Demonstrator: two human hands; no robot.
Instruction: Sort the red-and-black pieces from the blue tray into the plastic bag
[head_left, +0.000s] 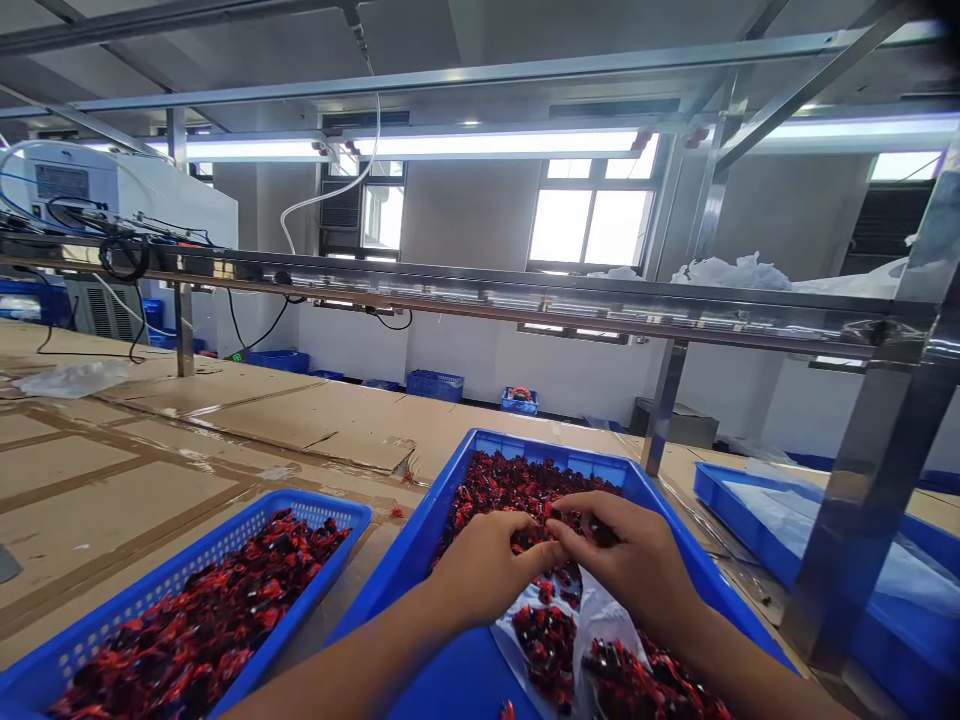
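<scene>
Both my hands are over a large blue tray [450, 470] heaped with small red and black pieces [517, 485]. My left hand [487, 570] is closed, thumb and index finger brought together, and whatever lies between them is hidden. Beside it, nearly touching at the fingertips, my right hand [630, 555] pinches a small dark red piece, too small to make out well. Below the hands, more red and black pieces [544, 640] lie on crumpled white plastic film [598, 615] inside the tray.
To the left stands a blue perforated basket [97, 630] full of similar pieces. A metal post [855, 480] and another blue tray with white film [795, 510] are on the right. A metal shelf rail [480, 290] crosses above the cardboard-covered table [300, 430].
</scene>
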